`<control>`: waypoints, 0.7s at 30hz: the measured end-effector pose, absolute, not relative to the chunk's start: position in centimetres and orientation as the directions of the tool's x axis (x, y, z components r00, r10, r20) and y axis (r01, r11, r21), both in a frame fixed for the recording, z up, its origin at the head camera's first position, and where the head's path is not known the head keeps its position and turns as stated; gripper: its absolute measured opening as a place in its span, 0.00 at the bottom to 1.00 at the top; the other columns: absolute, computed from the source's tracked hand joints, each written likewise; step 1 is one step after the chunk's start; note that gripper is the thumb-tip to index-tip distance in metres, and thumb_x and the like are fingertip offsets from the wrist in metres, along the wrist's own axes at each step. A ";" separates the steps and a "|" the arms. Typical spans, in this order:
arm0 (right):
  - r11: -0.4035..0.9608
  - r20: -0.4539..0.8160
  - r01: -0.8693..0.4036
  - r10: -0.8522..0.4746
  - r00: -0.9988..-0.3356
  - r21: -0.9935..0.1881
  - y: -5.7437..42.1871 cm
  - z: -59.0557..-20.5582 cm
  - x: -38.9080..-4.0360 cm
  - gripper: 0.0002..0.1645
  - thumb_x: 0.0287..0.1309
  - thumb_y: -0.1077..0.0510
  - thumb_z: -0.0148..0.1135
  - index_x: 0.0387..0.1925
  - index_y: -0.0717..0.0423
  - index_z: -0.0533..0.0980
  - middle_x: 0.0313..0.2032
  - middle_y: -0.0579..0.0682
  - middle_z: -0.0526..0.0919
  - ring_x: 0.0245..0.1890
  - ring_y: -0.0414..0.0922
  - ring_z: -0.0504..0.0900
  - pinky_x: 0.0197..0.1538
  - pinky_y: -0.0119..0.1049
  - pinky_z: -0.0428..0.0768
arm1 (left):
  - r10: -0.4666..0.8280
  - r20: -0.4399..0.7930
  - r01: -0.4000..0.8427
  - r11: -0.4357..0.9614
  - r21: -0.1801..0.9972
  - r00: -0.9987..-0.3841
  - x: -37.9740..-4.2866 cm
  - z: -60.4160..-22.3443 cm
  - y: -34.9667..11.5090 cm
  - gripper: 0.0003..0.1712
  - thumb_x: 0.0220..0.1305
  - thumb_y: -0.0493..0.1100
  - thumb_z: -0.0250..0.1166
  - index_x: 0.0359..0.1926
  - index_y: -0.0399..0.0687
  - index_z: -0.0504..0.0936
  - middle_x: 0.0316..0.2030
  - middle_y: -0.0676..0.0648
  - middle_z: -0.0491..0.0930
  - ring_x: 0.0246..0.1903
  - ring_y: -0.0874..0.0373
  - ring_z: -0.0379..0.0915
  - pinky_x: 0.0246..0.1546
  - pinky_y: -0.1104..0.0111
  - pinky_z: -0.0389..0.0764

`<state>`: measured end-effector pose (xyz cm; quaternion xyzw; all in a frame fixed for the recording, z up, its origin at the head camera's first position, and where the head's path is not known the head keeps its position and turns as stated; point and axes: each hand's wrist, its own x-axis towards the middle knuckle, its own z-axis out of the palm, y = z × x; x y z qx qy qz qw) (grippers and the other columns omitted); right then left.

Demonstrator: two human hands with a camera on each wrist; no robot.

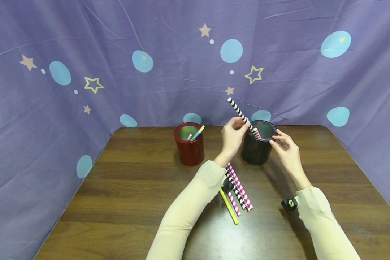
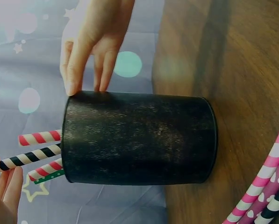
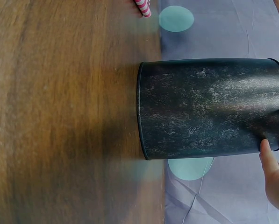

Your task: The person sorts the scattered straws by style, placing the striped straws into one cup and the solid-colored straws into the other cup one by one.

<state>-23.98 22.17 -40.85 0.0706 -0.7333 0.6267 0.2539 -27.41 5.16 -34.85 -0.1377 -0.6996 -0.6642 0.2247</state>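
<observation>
My left hand [image 1: 232, 136] pinches a black-and-white striped paper straw [image 1: 235, 107] that slants up to the left. Its lower end goes into the mouth of a black can [image 1: 257, 151], which stands upright. Red-and-white striped straws [image 2: 40, 138] and a green dotted straw [image 2: 50, 177] poke out of that can in the left wrist view. On the can's right side, my right hand [image 1: 289, 153] holds the rim with thumb and fingers. Below my left wrist, several loose straws [image 1: 238, 186] lie on the table, striped pink, black and a heart pattern, with a yellow straw [image 1: 229, 207] beside them.
To the left of the black can stands a dark red can [image 1: 191, 153] with a few straws [image 1: 199, 132] leaning in it. A purple curtain [image 1: 169, 94] hangs behind the wooden table [image 1: 123, 202]. Both wrists wear small black cameras [image 1: 289, 204].
</observation>
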 end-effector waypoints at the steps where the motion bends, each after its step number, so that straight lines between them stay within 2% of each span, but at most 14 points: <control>1: 0.207 0.463 -0.423 0.214 -0.860 -0.882 22.2 -40.9 -24.0 0.16 0.50 0.71 0.58 0.41 0.78 0.70 0.55 0.65 0.67 0.54 0.46 0.71 0.54 0.33 0.69 | -0.102 0.495 0.487 0.090 0.869 -0.863 -27.5 -34.9 5.2 0.09 0.48 0.32 0.65 0.33 0.34 0.78 0.30 0.40 0.81 0.29 0.56 0.78 0.33 0.78 0.75; 5: 0.209 0.479 -0.439 0.213 -0.852 -0.874 22.3 -41.2 -24.2 0.16 0.51 0.69 0.59 0.41 0.77 0.70 0.55 0.63 0.68 0.54 0.45 0.71 0.54 0.32 0.69 | -0.077 0.490 0.477 0.145 0.867 -0.868 -27.6 -35.1 5.5 0.09 0.48 0.32 0.65 0.34 0.34 0.78 0.30 0.41 0.82 0.30 0.57 0.79 0.33 0.79 0.74; 11: 0.211 0.487 -0.448 0.209 -0.848 -0.869 22.4 -41.4 -24.2 0.15 0.51 0.69 0.58 0.41 0.77 0.70 0.55 0.63 0.68 0.54 0.47 0.70 0.54 0.29 0.69 | -0.032 0.492 0.470 0.248 0.847 -0.870 -27.7 -35.7 5.5 0.10 0.48 0.35 0.66 0.35 0.37 0.81 0.30 0.44 0.83 0.30 0.59 0.79 0.32 0.82 0.73; 21: 0.199 0.463 -0.426 0.211 -0.861 -0.883 21.8 -39.9 -23.2 0.14 0.50 0.73 0.57 0.40 0.78 0.69 0.55 0.66 0.67 0.55 0.54 0.68 0.54 0.28 0.69 | 0.026 0.449 0.447 0.164 0.880 -0.893 -27.3 -37.3 4.7 0.14 0.47 0.33 0.67 0.38 0.33 0.79 0.30 0.39 0.81 0.30 0.55 0.79 0.32 0.81 0.76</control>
